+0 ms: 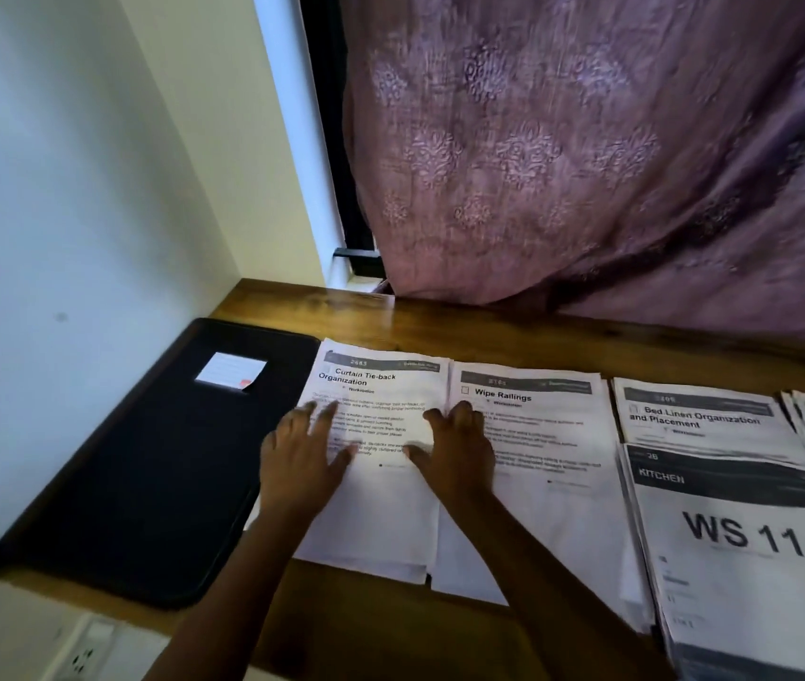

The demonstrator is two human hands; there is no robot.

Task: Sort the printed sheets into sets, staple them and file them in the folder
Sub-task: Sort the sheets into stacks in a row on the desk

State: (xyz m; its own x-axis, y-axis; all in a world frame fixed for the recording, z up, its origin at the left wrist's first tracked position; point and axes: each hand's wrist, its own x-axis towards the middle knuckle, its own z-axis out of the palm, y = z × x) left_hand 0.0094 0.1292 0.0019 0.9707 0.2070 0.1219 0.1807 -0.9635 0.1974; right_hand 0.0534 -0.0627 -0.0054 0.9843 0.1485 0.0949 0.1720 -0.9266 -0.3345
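The "Curtain Tie-back Organization" stack lies on the wooden table, its left edge just beside the closed black folder and its right edge touching or slightly overlapping the "Wipe Railings" stack. The left hand lies flat on the stack's left side with its fingers spread, pressing and gripping nothing. The right hand sits on the seam between the two stacks, thumb laid on the top sheet and fingers bent down at the edge. Whether those fingers have got under any paper cannot be told. These are thin, light, floppy sheets, several deep. The staggered lower corners show that they slide easily over one another, so the stack will likely fan out or sag if lifted by one corner. It seems best to square it with both palms against opposite long edges, then pinch it through its full thickness near the top, where a staple would go. Care is needed at the right edge not to pick up a "Wipe Railings" sheet with it. Further right lie the "Bed Linen Organization and Placement" stack and the "KITCHEN WS 11" stack.
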